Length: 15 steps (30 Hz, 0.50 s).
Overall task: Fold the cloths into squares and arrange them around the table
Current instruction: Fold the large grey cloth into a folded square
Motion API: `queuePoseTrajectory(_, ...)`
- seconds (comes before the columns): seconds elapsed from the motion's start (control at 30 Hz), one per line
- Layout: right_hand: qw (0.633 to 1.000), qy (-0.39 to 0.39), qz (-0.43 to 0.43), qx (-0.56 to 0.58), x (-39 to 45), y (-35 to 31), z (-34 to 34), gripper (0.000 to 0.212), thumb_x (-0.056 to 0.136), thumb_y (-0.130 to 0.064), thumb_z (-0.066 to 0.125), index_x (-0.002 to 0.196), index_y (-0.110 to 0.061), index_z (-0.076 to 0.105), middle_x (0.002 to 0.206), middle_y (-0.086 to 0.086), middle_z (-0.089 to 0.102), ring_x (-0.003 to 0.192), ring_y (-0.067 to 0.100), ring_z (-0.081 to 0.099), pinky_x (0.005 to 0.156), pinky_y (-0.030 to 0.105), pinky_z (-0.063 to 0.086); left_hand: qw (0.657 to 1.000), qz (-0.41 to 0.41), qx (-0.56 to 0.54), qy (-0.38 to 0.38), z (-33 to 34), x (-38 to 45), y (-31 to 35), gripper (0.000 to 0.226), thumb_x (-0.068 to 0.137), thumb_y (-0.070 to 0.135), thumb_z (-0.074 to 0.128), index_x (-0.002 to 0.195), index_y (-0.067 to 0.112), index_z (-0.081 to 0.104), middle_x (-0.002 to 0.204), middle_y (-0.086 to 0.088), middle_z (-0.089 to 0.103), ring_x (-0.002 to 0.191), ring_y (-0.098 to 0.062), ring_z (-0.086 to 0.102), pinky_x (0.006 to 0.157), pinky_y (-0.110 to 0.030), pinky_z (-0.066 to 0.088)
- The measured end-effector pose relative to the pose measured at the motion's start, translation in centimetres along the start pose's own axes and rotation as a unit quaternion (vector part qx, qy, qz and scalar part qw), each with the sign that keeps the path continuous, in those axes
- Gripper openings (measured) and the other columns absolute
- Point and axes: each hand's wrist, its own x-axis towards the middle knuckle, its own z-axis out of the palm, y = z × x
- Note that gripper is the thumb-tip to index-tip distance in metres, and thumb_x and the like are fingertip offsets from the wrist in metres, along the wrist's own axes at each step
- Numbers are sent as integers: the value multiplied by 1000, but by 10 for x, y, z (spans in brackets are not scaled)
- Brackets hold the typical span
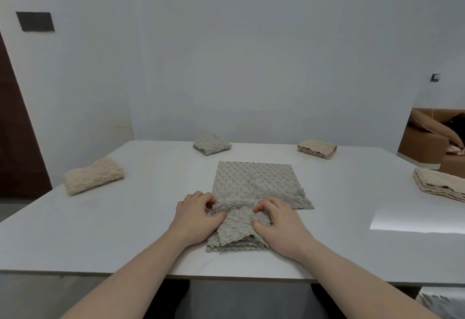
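In the head view, a grey textured cloth [254, 185] lies mid-table, near the front edge of the white table [125, 230], its near end bunched into layers. The left hand [195, 215] and right hand [279, 223] both pinch that bunched part, fingers curled into the fabric. Four folded cloths sit around the edges: beige [94, 175], grey [212, 144], beige [317, 149], beige [439, 185]. Folding seems midway; next, the gathered layer likely needs carrying forward and flattening square.

Open table [125, 230] left of left hand [195, 215] and right of right hand [281, 223]; beyond, folded cloths [212, 144] ring the edges, well apart.
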Motion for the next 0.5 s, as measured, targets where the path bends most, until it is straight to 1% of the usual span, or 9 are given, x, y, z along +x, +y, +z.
queuePoseTrajectory(0.07, 1000, 2, 6, -4, -2, -3, 0, 31, 89, -61, 47, 114, -44, 53, 123, -25, 46, 120, 8, 43, 105, 32, 35, 1000, -6, -1, -2, -2, 0, 1, 32, 80, 66, 60, 97, 39, 55, 97, 19, 55, 98, -13, 52, 93, -36, 41)
queuePoseTrajectory(0.13, 1000, 8, 21, 2, -6, -7, 1, 32, 92, -57, 48, 119, -41, 54, 129, -21, 45, 124, 9, 44, 106, 30, 36, 1000, -19, -1, -6, -3, 0, 4, 34, 78, 67, 59, 92, 36, 56, 92, 17, 58, 95, -14, 54, 91, -37, 42)
queuePoseTrajectory(0.2, 999, 14, 38, -1, -12, -11, 2, 36, 96, -55, 46, 128, -38, 54, 137, -14, 43, 128, 10, 44, 108, 30, 36, 999, -36, -5, -10, -4, -2, 10, 34, 78, 67, 59, 89, 35, 58, 89, 17, 58, 94, -14, 55, 88, -36, 41)
queuePoseTrajectory(0.3, 999, 9, 51, -9, -19, -17, 2, 46, 101, -54, 40, 142, -36, 47, 145, -8, 45, 135, 13, 43, 114, 32, 33, 998, -54, -10, -11, -5, -11, 16, 38, 78, 69, 53, 84, 32, 58, 87, 14, 59, 90, -17, 56, 83, -36, 44)
queuePoseTrajectory(0.4, 998, 4, 57, 0, -24, -21, 1, 50, 102, -55, 37, 149, -37, 41, 151, -9, 45, 138, 14, 42, 117, 33, 31, 997, -64, -36, -23, -10, -23, 16, 40, 75, 71, 52, 81, 32, 56, 89, 11, 58, 90, -17, 55, 78, -35, 46)
queuePoseTrajectory(0.5, 999, 0, 50, 14, -32, -23, -2, 51, 100, -57, 40, 148, -41, 41, 151, -15, 45, 138, 10, 42, 118, 32, 31, 995, -60, -66, -40, -16, -37, 17, 37, 72, 71, 55, 84, 36, 55, 95, 12, 58, 96, -17, 55, 84, -35, 48)
